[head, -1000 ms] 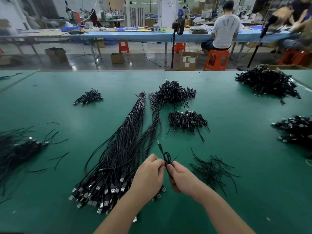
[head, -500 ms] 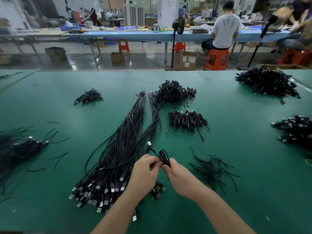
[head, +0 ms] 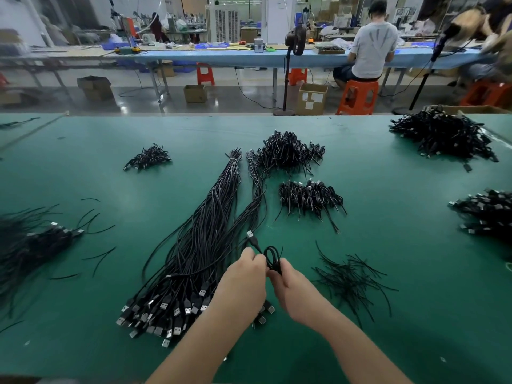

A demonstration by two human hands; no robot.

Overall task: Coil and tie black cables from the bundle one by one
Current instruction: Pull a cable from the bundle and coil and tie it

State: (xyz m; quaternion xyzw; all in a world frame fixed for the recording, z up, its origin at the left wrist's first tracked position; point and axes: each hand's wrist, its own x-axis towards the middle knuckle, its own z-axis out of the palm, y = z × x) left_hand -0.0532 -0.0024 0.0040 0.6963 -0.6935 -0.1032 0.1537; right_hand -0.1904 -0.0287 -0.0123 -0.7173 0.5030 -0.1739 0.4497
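A long bundle of straight black cables (head: 210, 239) lies on the green table (head: 388, 217), its USB plugs fanned out toward me at the lower left. Just right of the bundle, my left hand (head: 243, 284) and my right hand (head: 293, 289) meet above the table and pinch one coiled black cable (head: 273, 259) between them. A small loop of the coil stands up over my fingers. The cable's USB plug (head: 250, 234) sticks out up and to the left of my left hand. My fingertips are hidden behind the backs of my hands.
Loose black tie wires (head: 349, 278) are scattered right of my right hand. Piles of tied coils (head: 307, 198) (head: 288, 151) (head: 149, 157) lie farther back, with bigger heaps at far right (head: 440, 137) (head: 487, 212) and more cables at left (head: 33, 242). A person sits at a blue bench beyond.
The coil's free plug end has swung from pointing up to pointing up-left, and my hands have shifted slightly up and left while still holding the coil.
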